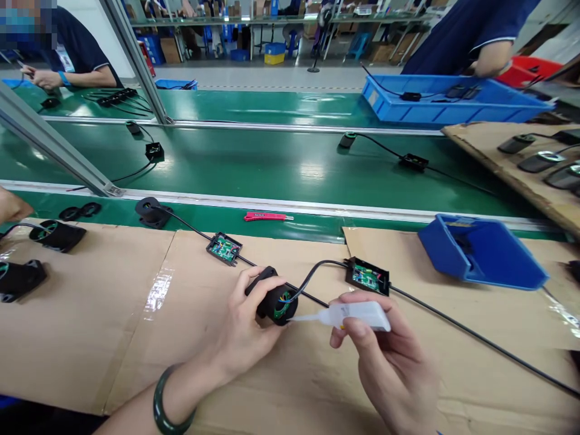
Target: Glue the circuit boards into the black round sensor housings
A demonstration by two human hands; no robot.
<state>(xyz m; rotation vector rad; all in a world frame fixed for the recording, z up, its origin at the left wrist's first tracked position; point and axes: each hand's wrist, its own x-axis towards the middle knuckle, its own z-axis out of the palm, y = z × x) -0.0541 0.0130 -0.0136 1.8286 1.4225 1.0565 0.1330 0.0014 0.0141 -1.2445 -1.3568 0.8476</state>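
Note:
My left hand (pixel 242 326) grips a black round housing (pixel 273 299) with its open end turned right, showing a green board and coloured wires inside. My right hand (pixel 389 362) pinches a small white glue bottle (pixel 357 315); the nozzle tip touches the housing's open rim. A black cable (pixel 312 275) runs from the housing to an open black box with a green circuit board (pixel 368 276) on the cardboard just behind the bottle. A second board box (pixel 224 248) lies further back left, wired to another black housing (pixel 151 211).
A tipped blue bin (pixel 484 251) lies at right. A red utility knife (pixel 265 216) rests on the green belt edge. Two more black housings (pixel 58 234) sit at far left. Other people work at the back beside a blue tray (pixel 453 103).

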